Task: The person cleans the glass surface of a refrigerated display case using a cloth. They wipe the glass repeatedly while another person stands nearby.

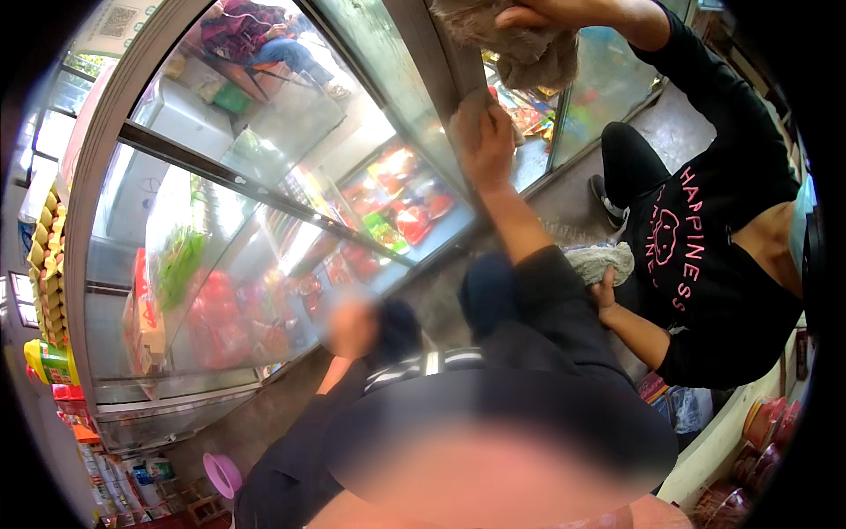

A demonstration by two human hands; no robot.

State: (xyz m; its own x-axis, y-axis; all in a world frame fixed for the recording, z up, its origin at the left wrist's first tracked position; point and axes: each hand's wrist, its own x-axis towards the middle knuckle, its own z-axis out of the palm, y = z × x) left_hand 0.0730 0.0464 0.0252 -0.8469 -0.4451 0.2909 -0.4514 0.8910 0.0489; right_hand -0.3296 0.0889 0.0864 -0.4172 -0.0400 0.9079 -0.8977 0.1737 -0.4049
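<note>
My right hand [492,149] presses a grey-brown cloth [468,119] against the metal post [446,73] of a glass display case, its fingers bent over the cloth. My left hand [353,324] is blurred, near the lower part of the glass [264,251]; whether it holds anything cannot be told. Behind the glass are red plastic packages [215,321], a green leafy bunch [182,264] and a bright green packet [384,233]. A co-worker's hand [529,14] holds a brown cloth [538,63] just above my right hand.
The co-worker [700,218] is close on the right, the other hand [605,291] on a pale cloth [601,263]. Stacked egg trays [47,264] stand at far left, a pink basin [223,475] at lower left. A seated person [271,46] shows beyond the glass.
</note>
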